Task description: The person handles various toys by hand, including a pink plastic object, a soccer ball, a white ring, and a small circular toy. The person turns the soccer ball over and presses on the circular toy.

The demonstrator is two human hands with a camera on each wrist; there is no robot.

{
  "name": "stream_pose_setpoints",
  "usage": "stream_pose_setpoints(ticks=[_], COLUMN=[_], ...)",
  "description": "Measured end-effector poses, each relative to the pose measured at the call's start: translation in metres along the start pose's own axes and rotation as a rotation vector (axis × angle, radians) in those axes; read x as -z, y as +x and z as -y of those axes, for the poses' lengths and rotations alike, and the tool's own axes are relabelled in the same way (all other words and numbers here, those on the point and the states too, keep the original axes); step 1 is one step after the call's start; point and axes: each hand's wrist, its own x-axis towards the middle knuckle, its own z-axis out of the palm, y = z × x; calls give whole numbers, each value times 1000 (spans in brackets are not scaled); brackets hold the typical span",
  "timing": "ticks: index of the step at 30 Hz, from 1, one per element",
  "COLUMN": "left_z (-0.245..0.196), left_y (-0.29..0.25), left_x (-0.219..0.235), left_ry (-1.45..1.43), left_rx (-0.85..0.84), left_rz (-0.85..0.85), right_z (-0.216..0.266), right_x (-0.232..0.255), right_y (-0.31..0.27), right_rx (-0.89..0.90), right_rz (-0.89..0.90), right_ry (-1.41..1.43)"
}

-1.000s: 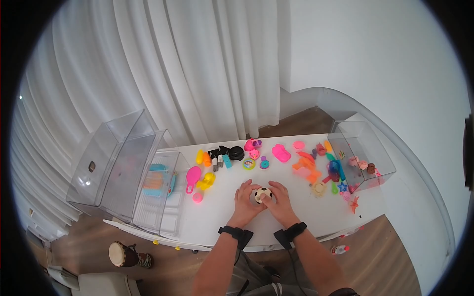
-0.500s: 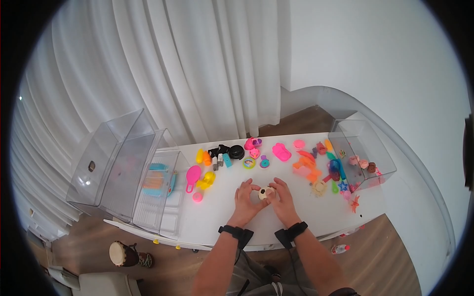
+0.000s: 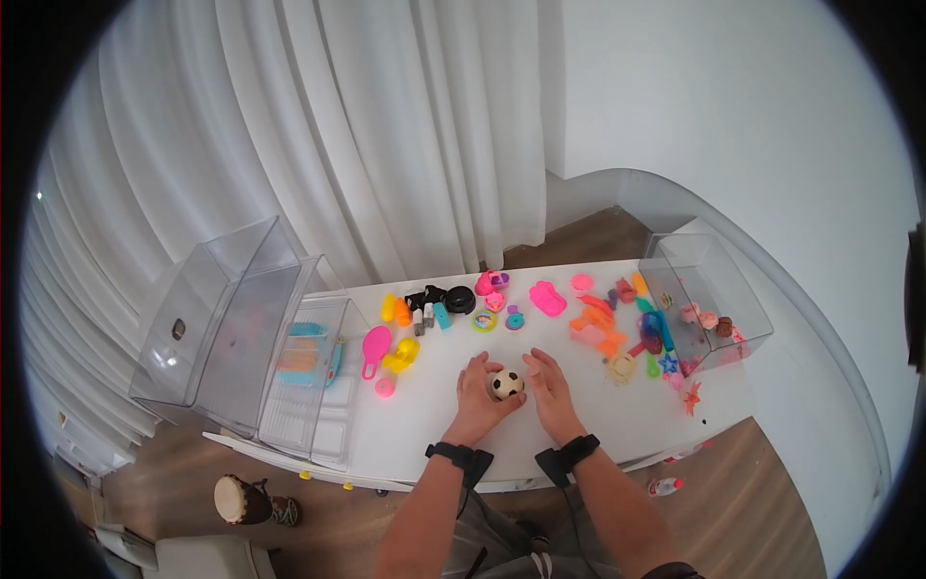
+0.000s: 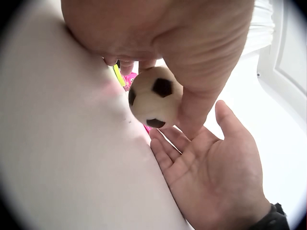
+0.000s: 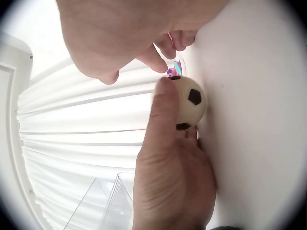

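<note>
A small black-and-white toy soccer ball [image 3: 507,384] is close over the white table [image 3: 424,434], near its front edge. My left hand [image 3: 479,400] grips it between thumb and fingers; in the left wrist view the thumb lies along the side of the ball [image 4: 156,103]. To the right of it, my right hand [image 3: 555,400] is apart from the ball, its palm turned toward it and its fingers loosely extended. The right wrist view shows the left thumb [image 5: 164,115] against the ball, with the right fingertips just beyond.
Colourful toys span the table's back: a pink paddle shape [image 3: 376,349], yellow toy [image 3: 401,355], black round piece [image 3: 460,300], pink tray shape [image 3: 548,298] and orange pieces [image 3: 598,333]. Clear bins stand at left [image 3: 222,338] and right [image 3: 738,299], the right one holding small toys.
Earlier both hands held the ball and it turned between them. Now the right hand has let go, and the ball sits slightly further left in the left hand.
</note>
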Motion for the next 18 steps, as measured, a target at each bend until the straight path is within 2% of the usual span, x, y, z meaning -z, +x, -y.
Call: stream_pose_setpoints(ticks=[2, 8, 11, 13, 16, 17, 18], left_z=[12, 29, 19, 12, 7, 6, 5], left_y=[3, 8, 4, 1, -1, 0, 0], left_x=[-4, -9, -6, -3, 0, -1, -1], left_ry=[-3, -3, -10, -36, -67, -70, -74], left_rx=[-24, -102, -84, -62, -4, 10, 24], left_rz=[12, 45, 40, 11, 11, 2, -8], right_z=[-1, 2, 0, 3, 11, 7, 0], right_x=[-2, -3, -2, -4, -3, -4, -4], right_y=[0, 0, 2, 3, 3, 2, 0], right_rx=[2, 70, 104, -166, -144, -145, -66], right_rz=[-22, 43, 41, -113, -187, -187, -124], right_ry=[18, -307, -289, 289, 188, 189, 68])
